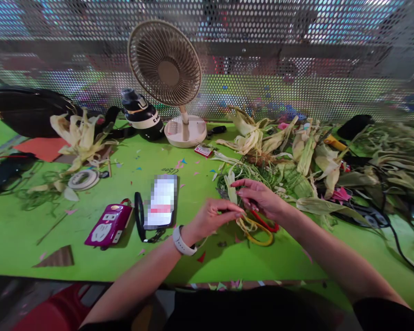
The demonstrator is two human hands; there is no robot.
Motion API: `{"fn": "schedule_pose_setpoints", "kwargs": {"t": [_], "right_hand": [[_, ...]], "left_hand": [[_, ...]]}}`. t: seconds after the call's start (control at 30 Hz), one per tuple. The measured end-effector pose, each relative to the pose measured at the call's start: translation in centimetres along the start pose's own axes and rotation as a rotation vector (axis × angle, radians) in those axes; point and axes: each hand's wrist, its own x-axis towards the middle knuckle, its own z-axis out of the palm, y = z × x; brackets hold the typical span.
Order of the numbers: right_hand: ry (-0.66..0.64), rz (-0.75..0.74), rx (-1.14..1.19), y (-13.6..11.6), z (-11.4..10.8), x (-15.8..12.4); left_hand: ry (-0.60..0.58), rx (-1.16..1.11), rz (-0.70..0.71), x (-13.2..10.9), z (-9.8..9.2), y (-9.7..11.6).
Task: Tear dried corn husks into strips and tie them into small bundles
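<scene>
In front of me, my left hand (222, 215), with a white watch (183, 241) on its wrist, has thumb and forefinger pinched together at the lower end of a pale corn husk piece (231, 189). My right hand (261, 198) bends its fingers around the upper side of the same husk, the fingertips close to it. Thin pale strands (247, 225) hang just below the fingers. Under the hands lie scissors with yellow and red handles (267, 239); their blades are hidden.
Dried husks (305, 158) and green fibres (290, 179) are heaped at right. A fan (168, 73) and a black bottle (146, 122) stand at the back. A phone (161, 202), a purple device (109, 225) and a tape roll (83, 179) lie at left. Paper scraps dot the green table (141, 271).
</scene>
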Motion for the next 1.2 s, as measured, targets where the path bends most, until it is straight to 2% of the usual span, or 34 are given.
{"fn": "schedule_pose_setpoints", "kwargs": {"t": [0.1,0.23,0.3,0.4,0.63,0.73,0.8,0.9,1.0,1.07,1.2], "right_hand": [[-0.015,-0.055,-0.174,-0.6,-0.9,-0.2],[-0.071,-0.097,-0.337,-1.8,-2.0,-0.8],[-0.086,-0.117,-0.385,-2.3,-2.1,-1.2],[-0.068,-0.146,-0.437,-2.5,-1.7,-1.6],[-0.033,-0.234,-0.435,-1.3,0.7,-1.7],[-0.04,-0.323,-0.409,-1.1,1.0,-1.7],[0.021,-0.376,-0.47,-1.4,0.7,-1.8],[0.03,-0.304,-0.721,-2.5,0.0,-2.3],[-0.121,-0.147,-0.906,-3.3,-0.3,-2.8],[-0.131,-0.108,-0.913,-3.5,-0.3,-2.9],[-0.125,-0.016,-0.772,-2.7,-0.5,-2.3]], "left_hand": [[0.162,-0.252,-0.201,0.5,-0.2,0.1],[0.249,-0.435,-0.304,1.1,-0.4,0.0],[0.24,-0.427,-0.314,1.1,-0.4,-0.1],[0.164,-0.359,-0.31,0.9,-0.3,-0.3],[0.01,-0.254,-0.342,0.4,0.4,-0.8],[0.028,-0.283,-0.311,0.5,0.5,-0.7],[0.062,-0.307,-0.297,0.6,0.3,-0.5],[0.08,-0.321,-0.267,0.6,-0.1,-0.3],[0.09,-0.328,-0.245,0.7,-0.5,-0.3],[0.09,-0.336,-0.247,0.7,-0.5,-0.2],[0.111,-0.391,-0.287,0.5,-0.4,-0.1]]}}
